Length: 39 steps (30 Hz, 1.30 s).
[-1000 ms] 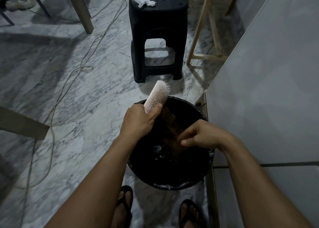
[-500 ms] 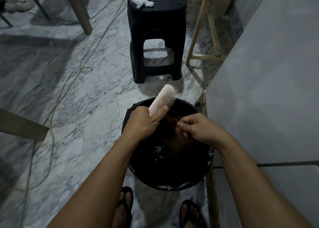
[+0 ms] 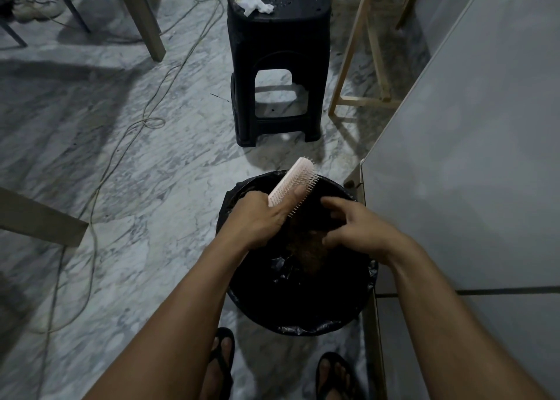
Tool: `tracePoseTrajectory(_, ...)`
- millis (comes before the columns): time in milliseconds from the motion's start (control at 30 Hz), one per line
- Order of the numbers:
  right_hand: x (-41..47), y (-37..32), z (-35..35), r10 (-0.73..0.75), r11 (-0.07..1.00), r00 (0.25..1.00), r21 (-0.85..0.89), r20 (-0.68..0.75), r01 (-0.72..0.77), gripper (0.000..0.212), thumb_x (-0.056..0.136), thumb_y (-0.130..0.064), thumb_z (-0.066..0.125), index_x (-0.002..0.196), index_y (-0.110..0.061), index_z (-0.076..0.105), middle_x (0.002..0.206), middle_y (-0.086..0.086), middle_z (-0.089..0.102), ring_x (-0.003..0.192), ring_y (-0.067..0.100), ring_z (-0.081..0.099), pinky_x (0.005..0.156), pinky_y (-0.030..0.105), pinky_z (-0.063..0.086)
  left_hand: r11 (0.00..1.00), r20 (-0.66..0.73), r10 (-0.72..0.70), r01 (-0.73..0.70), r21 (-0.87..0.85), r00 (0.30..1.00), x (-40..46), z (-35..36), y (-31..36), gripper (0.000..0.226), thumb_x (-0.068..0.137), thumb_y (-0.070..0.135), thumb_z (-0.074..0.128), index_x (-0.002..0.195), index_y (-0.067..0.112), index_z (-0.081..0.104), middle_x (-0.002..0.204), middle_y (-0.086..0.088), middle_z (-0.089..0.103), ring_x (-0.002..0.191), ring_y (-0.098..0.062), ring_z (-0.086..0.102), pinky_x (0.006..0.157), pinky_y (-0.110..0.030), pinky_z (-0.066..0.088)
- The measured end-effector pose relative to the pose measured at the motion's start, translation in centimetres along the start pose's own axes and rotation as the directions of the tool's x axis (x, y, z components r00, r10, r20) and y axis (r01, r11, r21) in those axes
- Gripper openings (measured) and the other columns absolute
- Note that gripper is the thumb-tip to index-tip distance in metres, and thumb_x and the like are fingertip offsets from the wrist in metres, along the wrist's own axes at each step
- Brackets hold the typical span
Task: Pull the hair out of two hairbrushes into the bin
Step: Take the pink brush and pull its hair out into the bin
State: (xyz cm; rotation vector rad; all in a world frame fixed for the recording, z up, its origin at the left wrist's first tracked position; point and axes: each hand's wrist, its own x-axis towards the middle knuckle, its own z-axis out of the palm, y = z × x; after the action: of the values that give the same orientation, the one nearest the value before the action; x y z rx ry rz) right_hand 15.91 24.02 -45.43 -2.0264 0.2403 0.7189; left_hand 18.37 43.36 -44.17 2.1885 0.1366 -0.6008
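Note:
My left hand (image 3: 257,217) grips the handle of a pale pink hairbrush (image 3: 298,180). The brush slants up and to the right over the far rim of the black lined bin (image 3: 303,317), bristles facing right. My right hand (image 3: 354,228) hovers over the bin's mouth, to the right of the brush, with thumb and fingers spread. A clump of brown hair (image 3: 307,249) sits in the bin just below and left of those fingertips; whether it still clings to them is unclear. Only one brush shows.
A black plastic stool (image 3: 277,66) with crumpled white tissues (image 3: 253,2) on top stands beyond the bin. A grey cabinet (image 3: 472,172) rises close on the right. Cables (image 3: 145,120) trail over the marble floor at left, near wooden legs. My sandalled feet (image 3: 222,366) are below the bin.
My right hand went from a pinch on the hair to spread fingers, and shifted up toward the brush and back. The brush tilted slightly further right over the bin.

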Motion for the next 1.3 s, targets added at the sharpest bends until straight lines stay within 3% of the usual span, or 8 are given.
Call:
tracePoseTrajectory(167,-0.7,-1.3,1.0,-0.206,0.858,0.973,0.498,0.103,0.129,0.052,0.077,0.0,0.072,0.126,-0.01,0.06,0.118,0.01,0.071,0.112,0.021,0.066,0.096,0.034,0.051,0.998,0.058,-0.006,0.01,-0.069,0.998,0.1,0.4,0.1,0.088,0.09,0.073,0.029,0.084,-0.006,0.068,0.061,-0.007,0.056,0.048,-0.023,0.047,0.058,-0.033,0.038)
tracePoseTrajectory(333,-0.7,-1.2,1.1,-0.154,0.915,0.985,0.388,0.084,0.11,0.013,0.09,-0.011,0.063,0.096,-0.006,0.074,0.068,0.004,0.066,0.061,0.009,0.06,0.064,0.019,0.048,0.999,0.045,0.0,0.002,-0.039,0.999,0.4,0.4,0.0,0.075,0.094,0.064,0.035,0.085,-0.003,0.067,0.066,-0.009,0.057,0.053,-0.026,0.049,0.063,-0.037,0.04)
tracePoseTrajectory(467,-0.3,-0.2,0.5,-0.114,0.989,0.992,0.106,0.059,0.107,0.03,0.093,-0.016,0.059,0.066,-0.021,0.07,0.051,-0.008,0.056,0.054,0.01,0.048,0.058,0.023,0.038,0.999,-0.01,-0.02,0.019,-0.045,1.0,0.3,-0.1,-0.1,0.074,0.095,0.063,0.037,0.081,-0.004,0.067,0.064,-0.008,0.057,0.052,-0.024,0.048,0.064,-0.036,0.039)
tracePoseTrajectory(600,1.2,2.5,0.2,0.105,0.891,0.985,-0.426,-0.139,-0.155,0.019,0.09,-0.019,0.058,0.077,-0.015,0.072,0.078,0.0,0.072,0.075,0.017,0.065,0.073,0.03,0.05,0.998,-0.039,-0.023,0.021,-0.055,0.999,0.3,-0.4,0.0,0.071,0.095,0.062,0.035,0.094,-0.003,0.064,0.066,-0.006,0.056,0.054,-0.024,0.049,0.059,-0.032,0.039)
tracePoseTrajectory(700,1.5,3.5,0.4,0.228,0.838,0.936,-0.435,-0.27,-0.33,0.012,0.084,-0.021,0.061,0.092,-0.017,0.069,0.105,0.011,0.071,0.096,0.03,0.065,0.085,0.034,0.052,0.998,0.009,-0.003,0.004,-0.062,1.0,0.0,-0.2,0.3,0.063,0.098,0.057,0.035,0.101,0.001,0.065,0.066,-0.006,0.055,0.05,-0.021,0.048,0.053,-0.029,0.038)
tracePoseTrajectory(933,-0.4,-1.7,1.2,-0.251,0.952,0.836,0.034,-0.488,0.305,0.029,0.074,-0.024,0.08,0.103,-0.02,0.076,0.089,-0.006,0.075,0.082,0.009,0.07,0.081,0.023,0.055,0.998,0.067,-0.033,0.036,-0.052,0.997,-0.3,0.2,0.2,0.061,0.099,0.055,0.036,0.094,0.003,0.067,0.054,-0.005,0.058,0.034,-0.016,0.047,0.041,-0.021,0.036)
tracePoseTrajectory(1067,-0.2,-1.6,2.5,-0.342,0.938,0.815,-0.114,-0.467,0.328,0.043,0.069,-0.022,0.085,0.11,-0.015,0.073,0.083,-0.006,0.07,0.072,0.009,0.064,0.07,0.01,0.047,0.994,0.113,-0.049,0.059,-0.09,0.992,-0.3,0.6,0.4,0.062,0.1,0.053,0.034,0.086,0.001,0.065,0.05,-0.006,0.055,0.029,-0.015,0.043,0.038,-0.019,0.033)
tracePoseTrajectory(1300,0.2,-1.6,3.2,-0.374,0.912,0.67,-0.126,-0.641,0.389,0.012,0.074,-0.009,0.078,0.086,-0.01,0.079,0.081,0.003,0.075,0.073,0.01,0.067,0.071,0.014,0.052,0.981,0.132,-0.073,0.095,-0.169,0.989,-0.5,0.6,0.8,0.059,0.1,0.054,0.035,0.075,0.007,0.062,0.047,-0.005,0.053,0.029,-0.016,0.041,0.036,-0.02,0.032)
